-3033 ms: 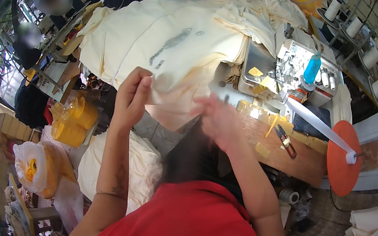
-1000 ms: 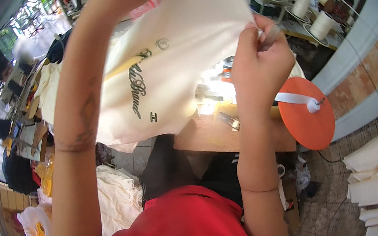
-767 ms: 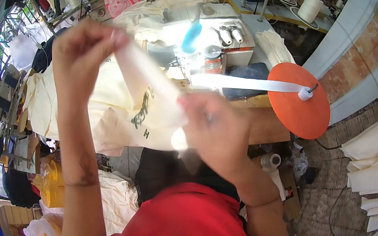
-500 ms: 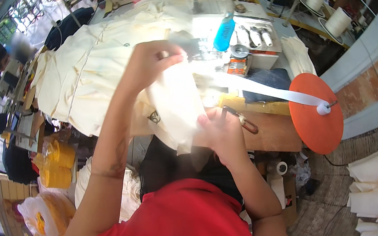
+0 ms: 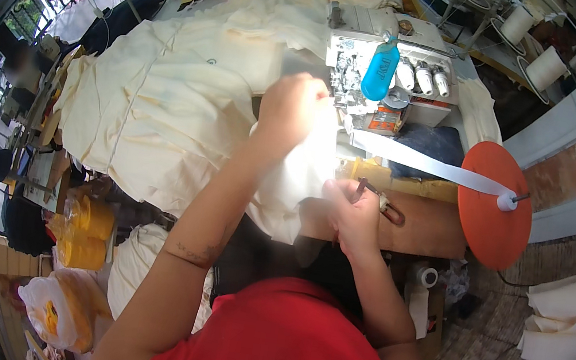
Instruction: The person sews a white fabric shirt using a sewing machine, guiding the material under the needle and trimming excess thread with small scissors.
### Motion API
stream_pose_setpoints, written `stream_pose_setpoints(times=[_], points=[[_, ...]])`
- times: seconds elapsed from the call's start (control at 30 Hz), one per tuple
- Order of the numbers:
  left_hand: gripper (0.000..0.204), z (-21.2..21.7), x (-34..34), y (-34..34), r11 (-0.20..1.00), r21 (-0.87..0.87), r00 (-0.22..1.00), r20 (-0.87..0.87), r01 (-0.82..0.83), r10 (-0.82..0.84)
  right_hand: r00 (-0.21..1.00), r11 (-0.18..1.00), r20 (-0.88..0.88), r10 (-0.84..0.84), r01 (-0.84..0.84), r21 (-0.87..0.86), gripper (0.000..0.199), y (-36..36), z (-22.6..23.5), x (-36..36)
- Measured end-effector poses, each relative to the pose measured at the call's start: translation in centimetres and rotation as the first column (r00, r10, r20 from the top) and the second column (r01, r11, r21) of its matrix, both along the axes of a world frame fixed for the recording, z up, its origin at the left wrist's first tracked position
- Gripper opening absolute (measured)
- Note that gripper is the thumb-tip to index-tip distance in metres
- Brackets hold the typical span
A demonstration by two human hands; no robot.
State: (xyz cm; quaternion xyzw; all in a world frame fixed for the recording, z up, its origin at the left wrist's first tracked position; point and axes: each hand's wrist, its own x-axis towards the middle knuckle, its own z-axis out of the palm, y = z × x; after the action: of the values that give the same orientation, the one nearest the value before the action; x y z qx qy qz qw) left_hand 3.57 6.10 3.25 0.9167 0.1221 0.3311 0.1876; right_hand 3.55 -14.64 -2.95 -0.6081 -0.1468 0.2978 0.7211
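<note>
My left hand (image 5: 291, 113), its fingers closed, grips the upper part of a cream cloth piece (image 5: 290, 188) in front of the sewing machine (image 5: 351, 71). Bright light washes out the cloth beneath the machine's needle area. My right hand (image 5: 356, 215) pinches the cloth's right edge, nearer to me. A dark tool with a looped end (image 5: 392, 213) shows by the right fingers; it resembles thread snips, and I cannot tell whether the hand holds it. White tape (image 5: 430, 161) runs from an orange disc (image 5: 494, 205) to the machine.
Cream cloth (image 5: 166, 104) covers the table's left side. A blue bottle-shaped object (image 5: 381, 69) hangs at the machine. Thread cones (image 5: 545, 67) stand at the back right. Yellow containers (image 5: 85, 232) and a plastic bag (image 5: 56, 309) sit low at left; folded cloth (image 5: 567, 315) at right.
My left hand has moved right and slightly down, toward the machine, bringing the cloth with it. My right hand keeps its pinch on the edge. The whole view has shifted somewhat.
</note>
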Motion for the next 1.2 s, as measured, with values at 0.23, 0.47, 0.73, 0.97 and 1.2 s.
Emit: stream_pose_setpoints(times=[0.23, 0.47, 0.73, 0.97, 1.2], points=[[0.045, -2.6, -2.9, -4.8, 0.970, 0.218, 0.994, 0.025, -0.108, 0.105, 0.999, 0.996, 0.042, -0.010, 0.014, -0.093, 0.014, -1.0, 0.1, 0.1], [0.048, -3.6, -4.0, -6.5, 0.965, 0.253, 0.998, 0.032, -0.069, 0.063, 0.998, 0.998, 0.049, -0.030, 0.032, -0.054, 0.014, -2.4, 0.6, -1.1], [0.049, -3.4, -3.9, -6.7, 0.970, 0.230, 0.996, 0.044, -0.080, 0.072, 0.998, 0.986, 0.039, 0.046, -0.039, -0.163, 0.016, -3.1, 0.3, -0.6], [0.050, -3.7, -3.8, -6.9, 0.968, 0.235, 0.996, 0.034, -0.086, 0.080, 0.999, 0.993, 0.029, 0.027, -0.023, -0.113, 0.015, -2.7, 0.1, -0.4], [0.059, -3.9, -2.9, -5.2, 0.991, 0.136, 0.998, 0.059, -0.008, 0.000, 0.999, 0.997, -0.041, -0.016, 0.013, -0.070, 0.014, -1.4, 0.4, 1.4]])
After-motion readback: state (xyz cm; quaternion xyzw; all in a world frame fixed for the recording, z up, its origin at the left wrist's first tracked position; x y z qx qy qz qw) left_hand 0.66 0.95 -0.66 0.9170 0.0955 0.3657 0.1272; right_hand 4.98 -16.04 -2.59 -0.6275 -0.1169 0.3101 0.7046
